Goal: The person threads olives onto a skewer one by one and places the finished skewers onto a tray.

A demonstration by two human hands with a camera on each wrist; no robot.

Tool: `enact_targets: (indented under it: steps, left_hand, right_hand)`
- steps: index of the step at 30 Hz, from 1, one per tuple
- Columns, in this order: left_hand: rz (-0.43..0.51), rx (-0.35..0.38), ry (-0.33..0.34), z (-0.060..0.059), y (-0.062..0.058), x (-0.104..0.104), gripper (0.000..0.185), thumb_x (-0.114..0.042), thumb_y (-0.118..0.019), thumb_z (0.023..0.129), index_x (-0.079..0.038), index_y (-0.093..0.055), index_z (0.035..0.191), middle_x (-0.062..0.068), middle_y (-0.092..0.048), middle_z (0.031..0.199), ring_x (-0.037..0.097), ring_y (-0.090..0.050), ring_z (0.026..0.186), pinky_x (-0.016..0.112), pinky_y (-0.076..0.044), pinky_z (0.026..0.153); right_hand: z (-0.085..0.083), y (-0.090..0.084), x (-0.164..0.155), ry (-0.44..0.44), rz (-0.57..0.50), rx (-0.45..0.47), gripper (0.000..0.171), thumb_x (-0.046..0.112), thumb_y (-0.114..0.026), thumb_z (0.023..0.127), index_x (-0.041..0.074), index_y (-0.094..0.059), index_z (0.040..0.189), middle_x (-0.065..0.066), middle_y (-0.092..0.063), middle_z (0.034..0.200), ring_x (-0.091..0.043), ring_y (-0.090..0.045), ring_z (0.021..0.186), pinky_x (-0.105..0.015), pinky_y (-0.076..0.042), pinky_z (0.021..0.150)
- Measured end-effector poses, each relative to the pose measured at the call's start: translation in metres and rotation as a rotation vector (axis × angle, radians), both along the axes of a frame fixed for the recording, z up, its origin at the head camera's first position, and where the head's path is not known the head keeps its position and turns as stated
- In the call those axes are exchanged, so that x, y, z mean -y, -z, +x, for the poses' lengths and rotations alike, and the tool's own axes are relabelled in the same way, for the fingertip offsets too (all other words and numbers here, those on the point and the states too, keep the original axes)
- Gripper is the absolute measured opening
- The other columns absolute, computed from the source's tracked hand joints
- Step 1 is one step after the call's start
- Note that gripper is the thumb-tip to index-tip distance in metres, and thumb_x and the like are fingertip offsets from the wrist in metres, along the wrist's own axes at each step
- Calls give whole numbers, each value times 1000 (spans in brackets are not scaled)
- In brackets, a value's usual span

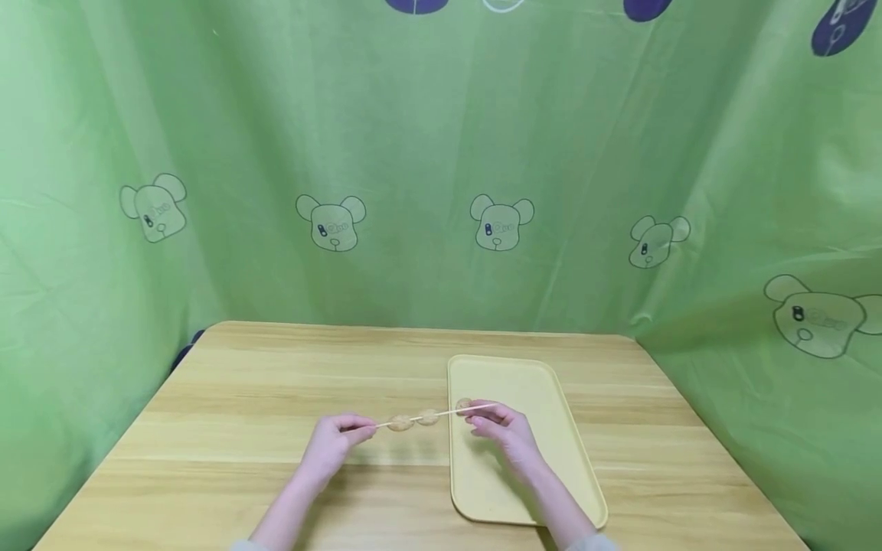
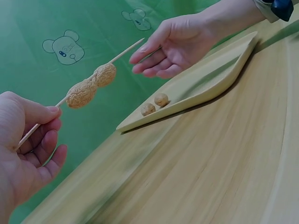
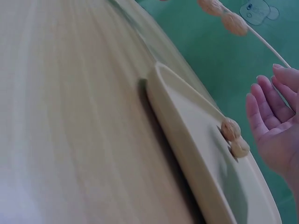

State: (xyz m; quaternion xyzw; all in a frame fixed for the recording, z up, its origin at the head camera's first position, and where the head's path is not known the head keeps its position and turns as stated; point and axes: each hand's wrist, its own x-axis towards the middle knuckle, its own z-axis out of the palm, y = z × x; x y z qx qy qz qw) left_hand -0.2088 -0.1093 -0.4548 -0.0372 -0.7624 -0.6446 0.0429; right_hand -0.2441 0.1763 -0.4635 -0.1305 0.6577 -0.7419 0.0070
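skewer: thin wooden stick, held level above the table, reaching from the L hand across to the near-left corner of the tray; kept off the wood so the pieces hang free.
pieces on stick: two tan, rough lumps, touching each other, sitting approx. mid-stick, nearer the L hand end; bare stick runs on past them toward the R hand.
L hand: clamped on the blunt end of the stick, thumb over curled fingers, i.e. a pinch that steadies the stick like a handle.
R hand: fingers straight-ish and apart, palm up under the free tip; wrist view shows nothing gripped, fingertips just at the stick, touching or a hair off, can't tell. Looks placed to catch or slide a piece, judging by the cupped palm.
loose pieces: two more lumps lying side by side in the tray near its far-left corner, just below the stick tip; tray keeps them from rolling onto the wood.
tray: pale yellow, shallow rim, flat on the table, R of centre.
backdrop: green cloth w/ bear-head prints round the table.
writing/brands: none readable; marks on the bear faces too small to make out.
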Motion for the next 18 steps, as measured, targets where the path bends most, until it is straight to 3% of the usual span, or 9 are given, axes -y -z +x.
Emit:
enact_targets:
  steps: [3,8,18]
  left_hand:
    - [0,1,-9,-1,0,2,14,-5,-70,78,3,-70,90,12,-69,87,16,-60,81,32,-47,77]
    - [6,-2,-16,0,-1,4,13,-3,-70,78,4,-70,89,12,-69,87,16,-60,80,30,-47,76]
    - [-10,0,-39,1,-2,5,12,-2,-69,78,3,-71,88,10,-69,86,16,-60,81,33,-47,78]
  right_hand:
    - [-6,-1,-9,70,51,14,38,-8,-60,81,-22,-49,115,-8,-70,92,-14,-66,83,-27,-54,73]
    - [-18,-1,-24,154,154,41,38,-8,-62,81,-17,-52,117,-18,-67,98,-14,-65,85,-25,-53,73]
    - [-38,2,-41,163,270,111,44,2,-64,84,-11,-50,124,-23,-61,115,-6,-61,87,-24,-51,77]
